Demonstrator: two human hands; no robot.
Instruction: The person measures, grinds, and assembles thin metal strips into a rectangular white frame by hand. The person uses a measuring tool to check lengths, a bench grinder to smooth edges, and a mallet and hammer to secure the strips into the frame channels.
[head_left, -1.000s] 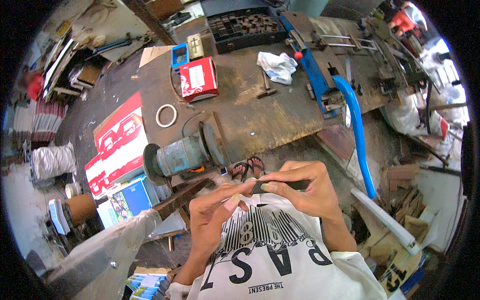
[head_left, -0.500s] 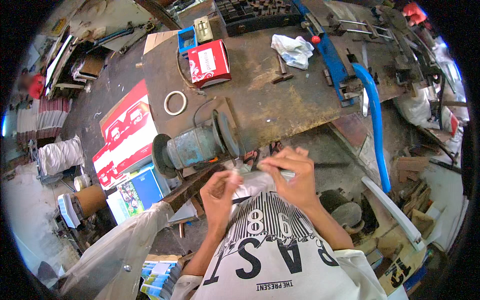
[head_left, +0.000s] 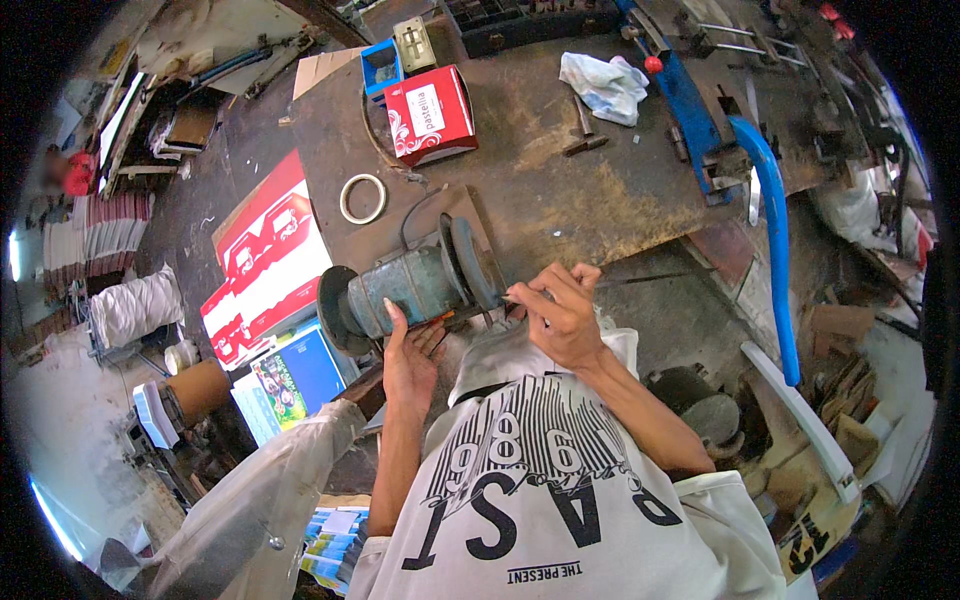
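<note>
A green bench grinder (head_left: 408, 288) with a dark wheel at each end stands at the near edge of the workbench (head_left: 540, 215). My left hand (head_left: 410, 365) is at its near side, fingers apart, one fingertip against the motor body and the others below it; nothing shows in its grasp. My right hand (head_left: 562, 318) is pinched closed beside the right-hand wheel (head_left: 474, 262). Its fingertips come close to the wheel's rim; whether they touch it I cannot tell. A small dark tip shows at the pinch, too little to name.
Behind the grinder lie a tape ring (head_left: 362, 199), a red box (head_left: 432, 115) and a blue bin (head_left: 382, 68). Printed red sheets (head_left: 265, 265) lie left. A hammer (head_left: 585, 135) and white rag (head_left: 606, 88) lie farther right, near a machine with a long blue lever (head_left: 772, 250).
My hands were together in front of my shirt. The left has moved forward onto the grinder's motor; the right has gone forward toward the right-hand wheel. The whole view has shifted slightly.
</note>
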